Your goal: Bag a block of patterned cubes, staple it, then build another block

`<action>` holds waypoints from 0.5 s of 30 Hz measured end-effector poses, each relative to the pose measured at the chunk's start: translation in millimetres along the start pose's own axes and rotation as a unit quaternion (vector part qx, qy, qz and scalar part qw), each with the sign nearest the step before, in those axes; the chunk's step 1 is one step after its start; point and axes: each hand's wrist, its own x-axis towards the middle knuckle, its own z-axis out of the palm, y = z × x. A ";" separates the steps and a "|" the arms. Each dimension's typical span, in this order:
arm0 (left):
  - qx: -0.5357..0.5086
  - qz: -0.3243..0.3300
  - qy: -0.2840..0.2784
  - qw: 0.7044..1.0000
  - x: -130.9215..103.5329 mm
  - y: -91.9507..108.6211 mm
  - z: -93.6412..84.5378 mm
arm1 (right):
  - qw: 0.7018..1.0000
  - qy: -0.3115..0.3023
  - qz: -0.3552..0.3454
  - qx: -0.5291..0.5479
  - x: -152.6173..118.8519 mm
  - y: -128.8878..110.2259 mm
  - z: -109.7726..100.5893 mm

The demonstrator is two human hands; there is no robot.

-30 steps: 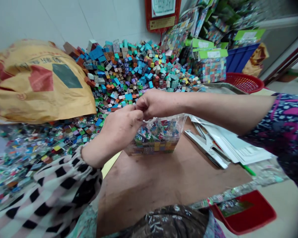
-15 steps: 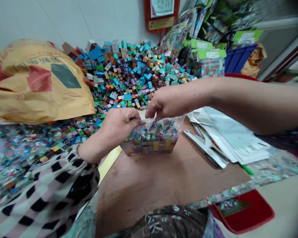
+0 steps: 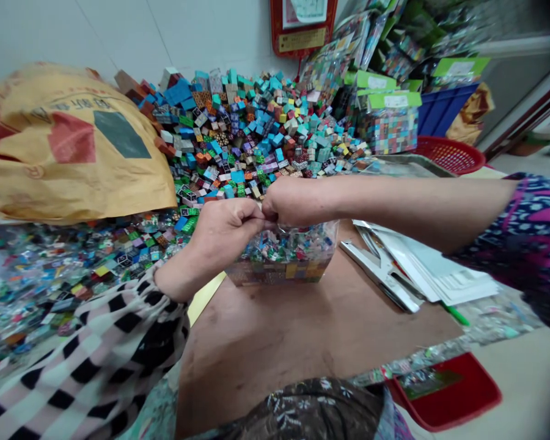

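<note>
A clear plastic bag (image 3: 282,260) filled with small colourful blocks and tiny pieces stands on the brown board (image 3: 275,342). At its top edge, my left hand (image 3: 227,229) pinches the plastic between thumb and bent fingers. My right hand (image 3: 291,201) is closed over the same edge, its fingertips meeting those of my left hand. The fingers partly hide the bag's opening. Flat rows of blocks show along the bag's lower front.
Loose blocks (image 3: 256,134) are heaped behind the board. A yellow sack (image 3: 132,183) lies left. To the right are a metal stapler (image 3: 380,275), white papers (image 3: 453,275), packed bags (image 3: 392,125) and a red basket (image 3: 449,154). A red bin (image 3: 467,391) is below the table edge.
My right hand has moved left and closed against my left hand at the bag's top. The right forearm has dropped lower, uncovering the red basket. My left hand stays at the bag's edge.
</note>
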 end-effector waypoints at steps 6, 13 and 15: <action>-0.007 -0.015 0.015 1.000 2.9 -1.3 0.5 | 0.998 0.027 0.016 0.047 -17.4 15.3 -23.9; -0.004 -0.032 0.026 0.999 1.6 -0.7 2.8 | 0.998 -0.040 0.032 0.021 -33.6 31.3 -35.0; 0.001 -0.040 0.035 0.999 0.3 -0.1 3.7 | 0.999 -0.040 -0.005 0.024 -38.8 32.1 -33.7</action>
